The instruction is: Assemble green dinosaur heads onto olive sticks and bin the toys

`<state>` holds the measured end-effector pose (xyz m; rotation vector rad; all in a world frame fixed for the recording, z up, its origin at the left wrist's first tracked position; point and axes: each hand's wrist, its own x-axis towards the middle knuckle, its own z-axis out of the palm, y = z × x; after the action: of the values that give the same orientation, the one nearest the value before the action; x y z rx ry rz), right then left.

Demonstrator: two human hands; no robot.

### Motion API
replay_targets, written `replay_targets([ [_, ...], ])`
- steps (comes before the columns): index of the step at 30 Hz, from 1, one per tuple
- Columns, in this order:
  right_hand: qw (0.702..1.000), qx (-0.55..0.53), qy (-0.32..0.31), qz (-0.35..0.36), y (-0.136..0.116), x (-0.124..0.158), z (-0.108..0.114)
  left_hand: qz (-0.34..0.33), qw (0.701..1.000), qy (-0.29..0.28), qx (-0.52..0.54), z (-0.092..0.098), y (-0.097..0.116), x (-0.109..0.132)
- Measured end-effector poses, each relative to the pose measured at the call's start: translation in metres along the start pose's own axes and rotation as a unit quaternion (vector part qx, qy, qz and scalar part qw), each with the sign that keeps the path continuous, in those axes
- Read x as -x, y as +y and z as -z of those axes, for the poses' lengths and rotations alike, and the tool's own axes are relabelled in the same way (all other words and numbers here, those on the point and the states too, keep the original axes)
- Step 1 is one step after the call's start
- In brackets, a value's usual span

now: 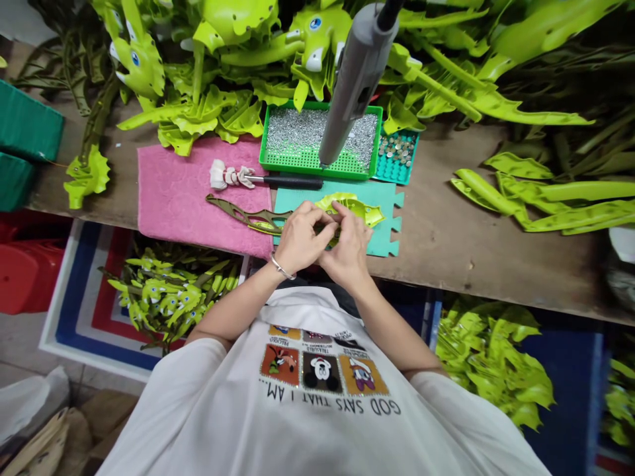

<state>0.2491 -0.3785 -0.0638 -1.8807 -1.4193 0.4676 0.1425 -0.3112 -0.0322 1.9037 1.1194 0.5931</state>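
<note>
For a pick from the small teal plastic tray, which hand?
Probably right hand: nearer the small teal plastic tray. Left hand would reach across. Both are at the lime-green plastic piece.

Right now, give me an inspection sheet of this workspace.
Surface: brown tabletop with pink cloth and teal mat.
Job's things: green piece over the mat; olive strip spanning cloth and mat.
Clutter: heaped green parts, black-handled tool, green tray of small silver pieces.
Hands: left hand and right hand together at the green piece; grip unclear.
Cables: black cord atop the hanging grey tool.
Surroundings: red plastic item, more green parts below the tabletop.
</note>
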Motion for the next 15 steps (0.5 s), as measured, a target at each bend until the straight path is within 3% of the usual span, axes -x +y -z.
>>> replay_targets([
  [3, 0.999, -0.012, 0.030, -0.003, 0.002, 0.002, -0.003, 0.012, 1.000, 0.014, 0.008, -0.002, -0.002, 0.000],
  [9, 0.999, -0.033, 0.031, 0.004, 0.007, 0.004, 0.008, 0.036, 0.997, 0.038, 0.062, -0.003, -0.013, 0.001],
  [15, 0.997, -0.049, 0.044, 0.031, 0.012, 0.003, 0.017, 0.163, 0.969, -0.019, 0.187, -0.007, -0.020, 0.006],
])
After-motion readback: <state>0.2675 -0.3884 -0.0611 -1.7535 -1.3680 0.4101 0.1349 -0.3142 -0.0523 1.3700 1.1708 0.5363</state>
